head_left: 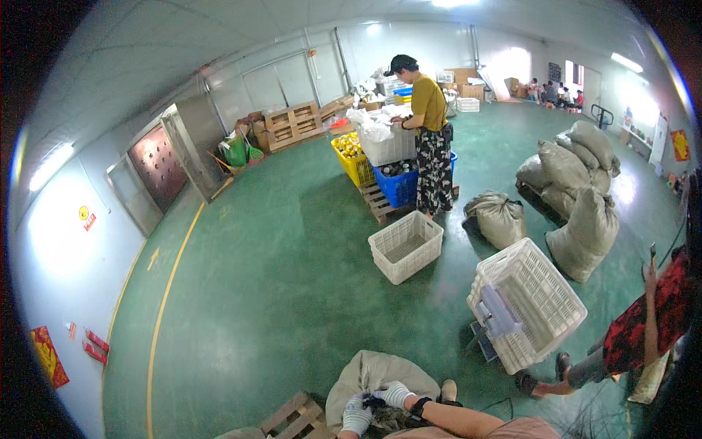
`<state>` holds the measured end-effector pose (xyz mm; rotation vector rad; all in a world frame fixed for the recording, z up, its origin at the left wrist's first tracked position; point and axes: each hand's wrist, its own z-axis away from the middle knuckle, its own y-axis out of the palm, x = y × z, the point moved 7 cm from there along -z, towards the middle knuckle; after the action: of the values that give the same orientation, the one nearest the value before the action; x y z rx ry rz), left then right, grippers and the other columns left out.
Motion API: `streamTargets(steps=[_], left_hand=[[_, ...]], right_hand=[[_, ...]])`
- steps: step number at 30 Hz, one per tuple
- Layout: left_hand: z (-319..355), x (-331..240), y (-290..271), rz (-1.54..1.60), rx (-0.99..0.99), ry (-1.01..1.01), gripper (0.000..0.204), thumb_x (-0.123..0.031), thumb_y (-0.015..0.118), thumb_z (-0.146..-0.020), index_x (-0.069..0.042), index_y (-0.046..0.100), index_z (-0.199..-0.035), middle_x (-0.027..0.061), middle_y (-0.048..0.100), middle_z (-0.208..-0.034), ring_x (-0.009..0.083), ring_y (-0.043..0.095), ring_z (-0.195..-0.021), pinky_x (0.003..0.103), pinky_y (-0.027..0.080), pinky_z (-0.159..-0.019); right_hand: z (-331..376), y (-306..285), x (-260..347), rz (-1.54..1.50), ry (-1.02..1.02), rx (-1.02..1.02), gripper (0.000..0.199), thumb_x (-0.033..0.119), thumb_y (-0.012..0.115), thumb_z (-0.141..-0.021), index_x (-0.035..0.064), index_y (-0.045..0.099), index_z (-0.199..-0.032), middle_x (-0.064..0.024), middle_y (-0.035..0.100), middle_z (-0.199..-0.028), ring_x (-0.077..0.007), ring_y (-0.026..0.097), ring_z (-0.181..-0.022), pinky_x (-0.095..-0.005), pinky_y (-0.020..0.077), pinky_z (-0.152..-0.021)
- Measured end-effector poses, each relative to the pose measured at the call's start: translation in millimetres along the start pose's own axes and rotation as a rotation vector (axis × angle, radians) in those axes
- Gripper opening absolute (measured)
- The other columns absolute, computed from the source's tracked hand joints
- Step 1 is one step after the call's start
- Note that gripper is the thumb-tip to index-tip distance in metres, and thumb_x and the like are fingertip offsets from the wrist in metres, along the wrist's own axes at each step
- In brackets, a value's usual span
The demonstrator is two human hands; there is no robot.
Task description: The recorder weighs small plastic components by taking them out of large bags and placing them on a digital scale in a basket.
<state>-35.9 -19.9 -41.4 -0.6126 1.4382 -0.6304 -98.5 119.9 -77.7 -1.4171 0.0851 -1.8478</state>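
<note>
At the floor's near edge, your gloved left hand [356,417] and right hand [395,394] pinch the open sack [369,372]; grip its mouth evenly.

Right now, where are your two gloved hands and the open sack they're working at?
left hand [356,417]: head view, on the glove's back.
right hand [395,394]: head view, on the glove's knuckles.
sack [369,369]: head view, on its upper cloth.

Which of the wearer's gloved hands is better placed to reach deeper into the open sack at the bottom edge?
Probably the right hand: it lies over the sack mouth, fingers at the dark contents. The left hand grips the nearer rim, seemingly holding it open.
</note>
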Motion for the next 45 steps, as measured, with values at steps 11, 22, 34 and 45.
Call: streamTargets(steps=[11, 22, 34, 45], left_hand=[[29, 36, 32, 0.038, 0.183, -0.239, 0.031, -0.027, 0.071, -0.082, -0.005, 0.068, -0.105, 0.0193, 0.071, -0.099, 0.0347, 0.068, -0.096, 0.04, 0.052, -0.086], [11, -12, -11, 0.131, -0.076, -0.299, 0.03, -0.032, 0.065, -0.086, -0.003, 0.072, -0.093, 0.0199, 0.07, -0.088, 0.0377, 0.067, -0.086, 0.046, 0.052, -0.079], [15, -11, -7, 0.338, -0.012, -0.53, 0.027, -0.019, 0.073, -0.082, -0.001, 0.071, -0.103, 0.0112, 0.072, -0.086, 0.0158, 0.065, -0.075, 0.031, 0.052, -0.074], [3, -32, -5, 0.076, 0.086, -0.109, 0.034, -0.012, 0.072, -0.078, -0.003, 0.064, -0.11, 0.0195, 0.065, -0.102, 0.0364, 0.063, -0.098, 0.041, 0.05, -0.087]], right_hand=[[6, -2, 12, -0.403, 0.039, 0.145, 0.04, 0.038, 0.066, -0.09, 0.0024, 0.07, -0.109, -0.0176, 0.072, -0.1, -0.0251, 0.065, -0.084, -0.0355, 0.0511, -0.08], [39, -41, 32, 0.216, -0.207, -0.243, 0.022, 0.026, 0.064, -0.083, 0.0065, 0.074, -0.088, -0.0217, 0.069, -0.088, -0.0408, 0.066, -0.08, -0.0479, 0.0524, -0.073], [53, -36, -20, -0.504, 0.234, 0.067, 0.03, 0.015, 0.071, -0.088, -0.0048, 0.067, -0.11, -0.0123, 0.071, -0.097, -0.0168, 0.062, -0.087, -0.0296, 0.0483, -0.086], [63, -38, 22, -0.439, 0.104, 0.234, 0.02, 0.013, 0.072, -0.086, -0.0012, 0.07, -0.1, -0.0086, 0.069, -0.093, -0.0168, 0.063, -0.088, -0.0311, 0.0481, -0.082]])
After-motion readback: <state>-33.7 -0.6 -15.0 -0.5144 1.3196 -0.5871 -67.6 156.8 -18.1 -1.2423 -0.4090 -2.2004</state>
